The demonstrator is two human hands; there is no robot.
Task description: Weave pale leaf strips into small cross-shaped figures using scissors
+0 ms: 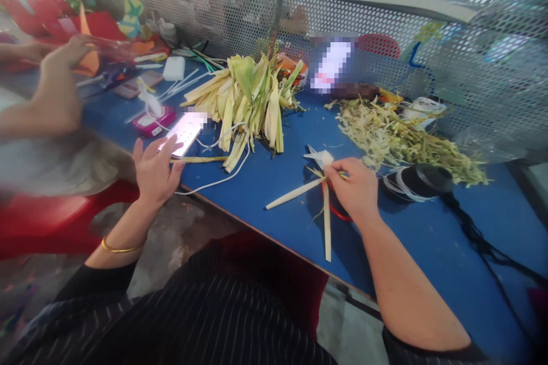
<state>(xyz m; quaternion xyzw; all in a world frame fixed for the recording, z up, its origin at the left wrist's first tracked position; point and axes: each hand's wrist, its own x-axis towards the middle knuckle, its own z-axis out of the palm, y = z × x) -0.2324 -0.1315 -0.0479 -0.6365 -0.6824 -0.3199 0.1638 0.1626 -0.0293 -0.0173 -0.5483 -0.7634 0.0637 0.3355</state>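
My left hand (154, 174) is over the near end of a lit phone (185, 132), fingers spread and a fingertip at its screen. A white cable (231, 178) loops beside the phone. My right hand (356, 185) pinches a small bundle of pale corn husk pieces above the blue table. Two narrow husk strips, one pointing left (295, 193) and one pointing toward me (327, 228), stick out below the fingers. Under this hand, a red scissors handle (341, 215) shows in part. A large pile of husks (252, 97) lies beyond the phone.
Shredded husk scraps (398, 134) heap at the back right. Near them lies a black cylindrical object (430, 179) wound with white string, with a black cord. A second bright screen (331, 67) leans against the perforated metal panel. At left, another person's blurred arm (55, 91) reaches over orange and red pieces.
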